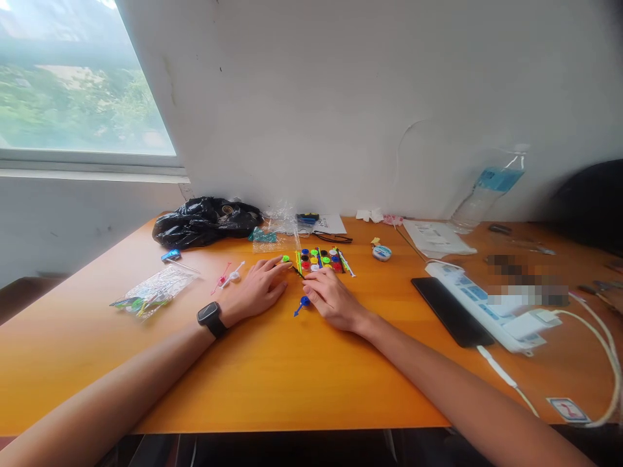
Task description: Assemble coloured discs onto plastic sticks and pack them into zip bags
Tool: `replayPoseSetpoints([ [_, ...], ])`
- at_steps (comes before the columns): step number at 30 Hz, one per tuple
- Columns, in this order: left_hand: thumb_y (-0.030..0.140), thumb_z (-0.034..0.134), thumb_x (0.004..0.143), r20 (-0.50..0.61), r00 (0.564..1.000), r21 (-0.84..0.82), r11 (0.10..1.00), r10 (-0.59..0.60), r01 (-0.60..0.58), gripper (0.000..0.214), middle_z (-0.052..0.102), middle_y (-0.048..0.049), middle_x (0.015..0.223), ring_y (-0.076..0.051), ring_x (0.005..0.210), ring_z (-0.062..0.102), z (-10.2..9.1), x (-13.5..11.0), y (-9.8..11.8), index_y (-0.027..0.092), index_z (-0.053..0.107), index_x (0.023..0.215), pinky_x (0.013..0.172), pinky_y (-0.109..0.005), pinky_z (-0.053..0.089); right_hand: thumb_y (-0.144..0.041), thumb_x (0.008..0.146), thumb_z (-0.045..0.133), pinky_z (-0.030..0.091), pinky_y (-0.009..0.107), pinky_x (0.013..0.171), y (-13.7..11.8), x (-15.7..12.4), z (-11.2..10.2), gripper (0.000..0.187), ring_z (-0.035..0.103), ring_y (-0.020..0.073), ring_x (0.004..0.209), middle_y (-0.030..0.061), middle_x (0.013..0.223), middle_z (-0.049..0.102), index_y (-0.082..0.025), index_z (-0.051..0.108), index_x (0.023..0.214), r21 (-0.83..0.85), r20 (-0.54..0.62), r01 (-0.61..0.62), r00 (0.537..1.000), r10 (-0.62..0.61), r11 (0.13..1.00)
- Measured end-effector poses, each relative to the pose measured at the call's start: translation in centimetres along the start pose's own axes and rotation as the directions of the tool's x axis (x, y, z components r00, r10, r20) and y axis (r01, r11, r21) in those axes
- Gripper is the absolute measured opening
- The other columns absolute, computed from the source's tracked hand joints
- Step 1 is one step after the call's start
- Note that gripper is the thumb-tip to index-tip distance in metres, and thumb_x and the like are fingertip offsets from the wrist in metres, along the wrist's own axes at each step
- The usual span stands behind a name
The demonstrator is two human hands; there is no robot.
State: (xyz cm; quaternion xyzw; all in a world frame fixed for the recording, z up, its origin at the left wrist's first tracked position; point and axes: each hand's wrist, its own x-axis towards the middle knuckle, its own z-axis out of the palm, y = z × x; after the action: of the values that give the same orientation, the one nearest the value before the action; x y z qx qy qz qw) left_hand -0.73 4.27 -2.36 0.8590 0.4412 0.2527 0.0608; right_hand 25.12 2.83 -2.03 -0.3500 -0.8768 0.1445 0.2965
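My left hand [257,288], with a black watch [210,316] on its wrist, rests low over the table with fingers stretched out. Its fingertips reach a green round piece [285,259] and the upper end of a thin black stick [297,272]. The stick's lower end meets the fingertips of my right hand [331,298], which look closed on it. Just below lies a blue disc with an arrow-shaped arm [304,302]. Beyond my fingers, coloured round pieces [322,260] sit in rows between thin strips. Left of my left hand are red and white arrow pieces [228,277].
A clear plastic packet [158,285] lies at left, a black plastic bag [207,220] behind it. Glasses [332,238] and paper are by the wall. On the right are a round container [381,253], a phone [450,311], a power strip [487,305] with cables and a bottle [487,191].
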Motion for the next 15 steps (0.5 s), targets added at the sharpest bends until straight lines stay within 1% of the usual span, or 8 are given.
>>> replayPoseSetpoints([
  [3, 0.03, 0.054, 0.104, -0.065, 0.998, -0.028, 0.999, -0.025, 0.023, 0.04, 0.062, -0.0103, 0.146, -0.031, 0.133, 0.058, 0.4, 0.0, -0.4, 0.026, 0.058, 0.144, 0.115, -0.051, 0.048, -0.044, 0.114, 0.041, 0.045, 0.051, 0.117, -0.1, -0.1, 0.0, 0.044, 0.052, 0.0289, 0.131, 0.0122, 0.135, 0.07, -0.02, 0.077, 0.118, -0.007, -0.002, -0.029, 1.0, 0.029, 1.0],
  [5, 0.027, 0.049, 0.105, -0.089, 0.994, -0.064, 0.997, -0.057, 0.051, 0.033, 0.067, -0.0097, 0.135, -0.028, 0.126, 0.062, 0.4, 0.0, -0.4, 0.024, 0.062, 0.136, 0.111, -0.047, 0.051, -0.045, 0.113, 0.043, 0.045, 0.052, 0.117, -0.2, -0.2, 0.0, 0.042, 0.053, 0.0291, 0.131, 0.0128, 0.134, 0.07, -0.019, 0.075, 0.123, -0.005, -0.004, -0.054, 0.999, 0.054, 0.999],
  [7, 0.025, 0.045, 0.105, -0.096, 0.992, -0.095, 0.993, -0.084, 0.075, 0.029, 0.07, -0.0091, 0.125, -0.027, 0.12, 0.064, 0.2, 0.1, -0.3, 0.023, 0.065, 0.126, 0.108, -0.046, 0.053, -0.046, 0.113, 0.044, 0.046, 0.052, 0.116, -0.3, -0.3, 0.0, 0.043, 0.053, 0.0295, 0.13, 0.0136, 0.134, 0.07, -0.018, 0.074, 0.126, -0.002, -0.004, -0.075, 0.997, 0.075, 0.997],
  [9, 0.024, 0.044, 0.105, -0.089, 0.991, -0.111, 0.99, -0.096, 0.086, 0.027, 0.071, -0.0092, 0.119, -0.027, 0.118, 0.065, -0.1, 0.1, -0.1, 0.022, 0.065, 0.121, 0.106, -0.046, 0.053, -0.045, 0.113, 0.044, 0.045, 0.053, 0.117, -0.3, -0.3, 0.0, 0.044, 0.053, 0.0296, 0.13, 0.0145, 0.134, 0.069, -0.017, 0.074, 0.125, -0.004, -0.003, -0.079, 0.997, 0.079, 0.997],
  [12, 0.029, 0.039, 0.109, -0.085, 0.991, -0.111, 0.99, -0.099, 0.089, 0.028, 0.068, -0.0092, 0.116, -0.027, 0.113, 0.065, -0.7, 0.2, 0.5, 0.022, 0.064, 0.119, 0.103, -0.045, 0.053, -0.045, 0.113, 0.042, 0.043, 0.053, 0.118, -0.3, -0.4, 0.0, 0.045, 0.052, 0.0297, 0.132, 0.0145, 0.137, 0.068, -0.017, 0.076, 0.122, -0.018, -0.006, -0.068, 0.998, 0.068, 0.998],
  [15, 0.034, 0.031, 0.113, -0.069, 0.995, -0.103, 0.993, -0.073, 0.065, 0.035, 0.064, -0.0073, 0.104, -0.024, 0.099, 0.064, -1.5, 0.0, 1.7, 0.022, 0.061, 0.101, 0.095, -0.041, 0.054, -0.045, 0.113, 0.042, 0.044, 0.053, 0.118, -0.2, -0.4, 0.1, 0.043, 0.053, 0.0297, 0.131, 0.0137, 0.136, 0.069, -0.019, 0.075, 0.123, -0.019, -0.009, -0.056, 0.998, 0.056, 0.998],
])
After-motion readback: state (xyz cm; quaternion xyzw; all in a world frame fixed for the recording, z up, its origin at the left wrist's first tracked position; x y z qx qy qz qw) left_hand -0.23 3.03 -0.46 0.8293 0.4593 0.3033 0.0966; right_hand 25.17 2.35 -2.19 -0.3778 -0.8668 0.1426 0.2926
